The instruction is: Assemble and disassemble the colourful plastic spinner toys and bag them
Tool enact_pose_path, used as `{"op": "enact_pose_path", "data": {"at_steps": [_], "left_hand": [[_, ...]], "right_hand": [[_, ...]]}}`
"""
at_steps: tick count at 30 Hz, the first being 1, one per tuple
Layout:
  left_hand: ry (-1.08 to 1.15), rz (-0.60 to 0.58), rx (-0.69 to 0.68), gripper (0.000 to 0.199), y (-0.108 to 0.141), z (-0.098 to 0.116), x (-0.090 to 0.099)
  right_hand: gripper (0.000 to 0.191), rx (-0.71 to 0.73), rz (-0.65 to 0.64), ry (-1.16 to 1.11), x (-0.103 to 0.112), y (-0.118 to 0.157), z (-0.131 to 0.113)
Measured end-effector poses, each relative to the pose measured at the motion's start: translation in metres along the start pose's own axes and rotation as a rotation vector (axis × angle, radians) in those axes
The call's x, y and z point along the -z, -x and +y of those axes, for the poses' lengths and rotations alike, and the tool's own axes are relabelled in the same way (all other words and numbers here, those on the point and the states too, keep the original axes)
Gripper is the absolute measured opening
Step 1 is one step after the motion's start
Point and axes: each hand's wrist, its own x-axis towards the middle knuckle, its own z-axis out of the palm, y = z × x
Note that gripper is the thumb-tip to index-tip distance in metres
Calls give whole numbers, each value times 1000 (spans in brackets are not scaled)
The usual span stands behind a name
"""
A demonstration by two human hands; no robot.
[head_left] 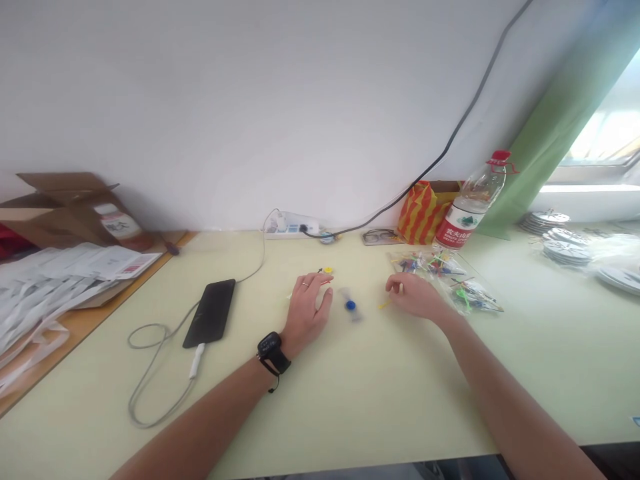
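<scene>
Between my hands, a small blue-centred piece (351,305) with blurred, see-through blades lies on the pale table. My left hand (307,310), wearing a ring and a black watch (271,345), rests just left of it with fingers stretched forward. By its fingertips are a small yellow round piece (328,270) and a thin red stick (326,281). To the right of the blue piece, my right hand (414,295) has its fingers curled together. A thin yellow stick (384,305) shows at its fingertips; whether it is gripped I cannot tell.
Clear bags of colourful small parts (467,293) lie beyond my right wrist, near a water bottle (460,220), a striped bag (423,213) and glasses (380,237). A charging phone (210,313) and looped cable lie left. A power strip (290,225) sits against the wall; metal discs (565,250) stand right.
</scene>
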Motion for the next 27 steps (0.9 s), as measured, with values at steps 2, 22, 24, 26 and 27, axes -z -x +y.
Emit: {"op": "enact_pose_path", "data": {"at_steps": [2,22,24,26,27], "left_hand": [[-2,7,2,22,0,0,0],[40,28,12,20,-2,0,1],[42,31,13,20,-2,1,1],[43,33,12,19,-2,1,2],[45,33,12,19,-2,1,2]], "right_hand": [[13,32,-72,-9,5,2,3],[7,172,-153,-105,10,4,4],[8,144,-153,-77,9,3,5],[9,101,-111,-67,8,2,7],[9,86,-84,-76,8,2,7]]}}
